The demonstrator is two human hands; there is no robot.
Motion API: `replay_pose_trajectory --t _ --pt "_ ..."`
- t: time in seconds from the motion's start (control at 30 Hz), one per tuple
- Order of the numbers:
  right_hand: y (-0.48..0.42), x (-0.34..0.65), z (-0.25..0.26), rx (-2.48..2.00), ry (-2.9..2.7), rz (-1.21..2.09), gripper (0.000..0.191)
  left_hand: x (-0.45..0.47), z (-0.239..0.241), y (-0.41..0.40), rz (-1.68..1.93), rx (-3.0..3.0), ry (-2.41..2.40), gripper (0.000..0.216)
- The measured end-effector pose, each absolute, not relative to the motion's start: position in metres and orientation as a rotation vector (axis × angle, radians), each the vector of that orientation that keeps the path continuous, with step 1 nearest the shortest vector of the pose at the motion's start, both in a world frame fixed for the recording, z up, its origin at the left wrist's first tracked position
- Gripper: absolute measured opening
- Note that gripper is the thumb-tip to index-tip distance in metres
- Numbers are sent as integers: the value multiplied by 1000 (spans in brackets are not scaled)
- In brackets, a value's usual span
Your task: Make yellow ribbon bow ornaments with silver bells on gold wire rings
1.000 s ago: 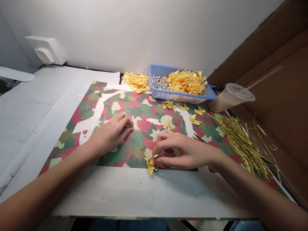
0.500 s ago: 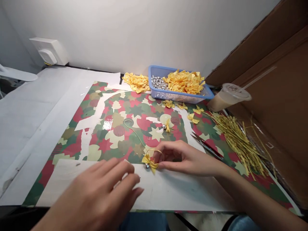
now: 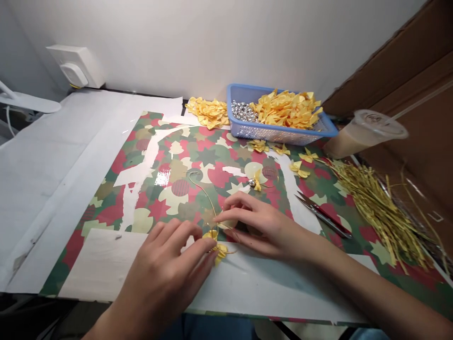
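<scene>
My left hand (image 3: pixel 173 264) is closed, thumb and forefinger pinching a yellow ribbon bow (image 3: pixel 221 252) over the white sheet near the table's front. Its fingertips cover part of the bow, and the silver bell seen on it earlier is hidden. Thin gold wire (image 3: pixel 205 192) runs up from the bow and curls at its far end; more wire loops beside the bow. Just right of it, my right hand (image 3: pixel 258 224) has thumb and forefinger apart, the forefinger tip at the wire. Beyond my right hand lies another yellow bow (image 3: pixel 257 181) with a silver bell (image 3: pixel 251 182).
A blue basket (image 3: pixel 283 135) holds yellow bows and silver bells against the wall, with a pile of yellow bows (image 3: pixel 208 112) beside it. To the right are scissors (image 3: pixel 325 215), a bundle of gold strands (image 3: pixel 375 208) and a lidded drink cup (image 3: pixel 364 134). Several loose bows lie before the basket.
My left hand has moved right and closed on the bow. My right hand has let go of the bow and shifted up to the wire. The view has tilted slightly.
</scene>
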State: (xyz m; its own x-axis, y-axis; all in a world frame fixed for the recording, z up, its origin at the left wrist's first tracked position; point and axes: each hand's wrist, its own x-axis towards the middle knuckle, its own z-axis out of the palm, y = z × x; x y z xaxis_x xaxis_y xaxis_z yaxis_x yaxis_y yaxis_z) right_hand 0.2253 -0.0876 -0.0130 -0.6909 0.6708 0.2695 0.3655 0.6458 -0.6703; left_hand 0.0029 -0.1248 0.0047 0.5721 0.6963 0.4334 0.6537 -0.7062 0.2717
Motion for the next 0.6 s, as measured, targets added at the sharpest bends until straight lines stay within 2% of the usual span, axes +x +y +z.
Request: replay_pose_trajectory --t 0.17,0.6 --pt "-88 223 -24 -799 -2384 772 13 18 -3 -130 826 2563 1274 10" --pt "-90 222 -24 -800 -2377 793 17 29 0 -130 681 2561 1419 16"
